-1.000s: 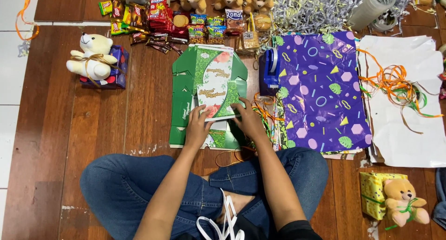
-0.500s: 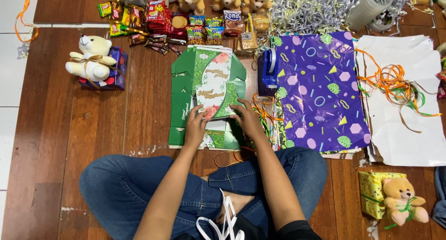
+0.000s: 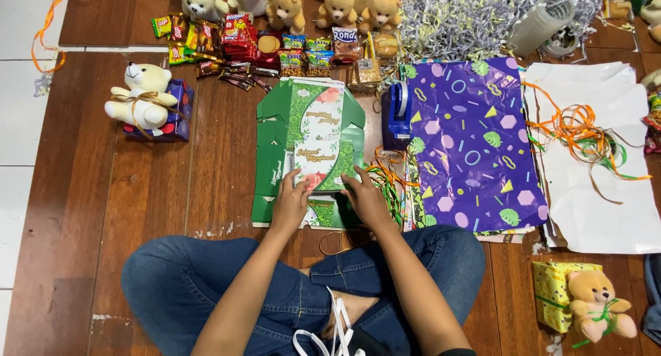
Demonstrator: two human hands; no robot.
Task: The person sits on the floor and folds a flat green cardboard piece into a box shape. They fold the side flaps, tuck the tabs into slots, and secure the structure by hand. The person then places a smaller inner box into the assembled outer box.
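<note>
While the flat green printed cardboard box blank (image 3: pixel 306 149) lies spread on the brown wooden floor (image 3: pixel 96 191) just ahead of my crossed legs, I press on its near end with both hands. My left hand (image 3: pixel 290 206) has its fingers laid flat and close together on the lower left flap, thumb tucked by the small folded panel. My right hand (image 3: pixel 366 199) rests on the lower right edge, fingers slightly spread and curled over the card; neither hand pinches anything that I can see. One panel near the middle stands folded up or over, so I judge the shaping has only begun: most flaps lie flat, no walls stand, and nothing sits inside.

Just right of the box a blue tape dispenser (image 3: pixel 397 115) stands on the floor, touching the edge of the purple wrapping paper sheet with coloured shapes (image 3: pixel 468 142). Orange and green curling ribbon (image 3: pixel 578 132) lies loose on white paper (image 3: pixel 599 204) beyond it. Small snack packets (image 3: pixel 275 49) lie in a row past the box, apart from it. A white teddy bear on a wrapped purple parcel (image 3: pixel 146 98) sits well to the left, and a brown teddy bear tied to a yellow parcel (image 3: pixel 585 301) sits by my right knee; these two look finished.
</note>
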